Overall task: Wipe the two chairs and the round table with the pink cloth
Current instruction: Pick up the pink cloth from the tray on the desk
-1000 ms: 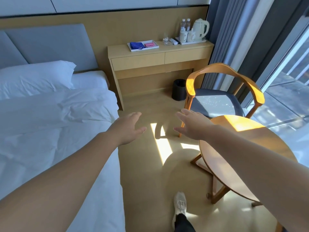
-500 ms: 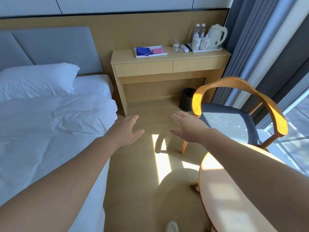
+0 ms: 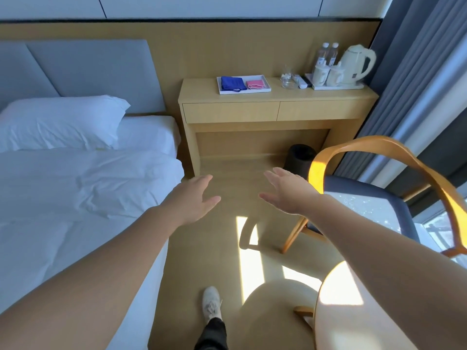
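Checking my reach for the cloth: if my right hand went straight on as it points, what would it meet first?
Nothing close. The open right hand points over floor toward the desk; it would probably meet the drawer front first, below the pink cloth in the tray. Depth is unclear.

Bare forearms (image 3: 106,269), white sneaker (image 3: 211,303), black trouser leg (image 3: 213,335)

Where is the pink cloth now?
In the head view, the pink cloth lies in the white rectangular tray on the wooden desk, right of the dark blue cloth.
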### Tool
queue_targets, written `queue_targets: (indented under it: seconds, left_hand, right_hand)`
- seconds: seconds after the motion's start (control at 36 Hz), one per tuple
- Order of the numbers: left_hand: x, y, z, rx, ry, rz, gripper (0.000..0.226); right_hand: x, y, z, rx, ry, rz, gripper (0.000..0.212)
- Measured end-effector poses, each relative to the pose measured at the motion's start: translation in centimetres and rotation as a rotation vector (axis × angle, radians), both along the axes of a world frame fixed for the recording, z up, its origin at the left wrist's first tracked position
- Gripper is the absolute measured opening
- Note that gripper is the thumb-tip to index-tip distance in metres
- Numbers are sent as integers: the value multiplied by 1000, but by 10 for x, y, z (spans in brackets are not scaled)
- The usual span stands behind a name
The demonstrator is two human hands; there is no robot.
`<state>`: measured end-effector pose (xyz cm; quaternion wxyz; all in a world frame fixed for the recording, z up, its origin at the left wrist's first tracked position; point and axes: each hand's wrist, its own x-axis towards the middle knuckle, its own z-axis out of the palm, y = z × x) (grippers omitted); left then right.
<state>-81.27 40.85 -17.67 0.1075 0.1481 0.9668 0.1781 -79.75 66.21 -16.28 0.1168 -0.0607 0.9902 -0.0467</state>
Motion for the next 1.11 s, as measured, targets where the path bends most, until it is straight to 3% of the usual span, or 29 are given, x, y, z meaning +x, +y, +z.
queue_targets:
  seconds: [0.56, 1.11]
  left_hand:
    - [-238, -21, -14, -4, 0, -118, 67]
    - [-412, 58, -24, -24, 4, -32, 63]
  right_hand:
    - [-214, -25, -6, -12, -50, -126, 70]
    - [-393, 58, -33, -40, -37, -107, 70]
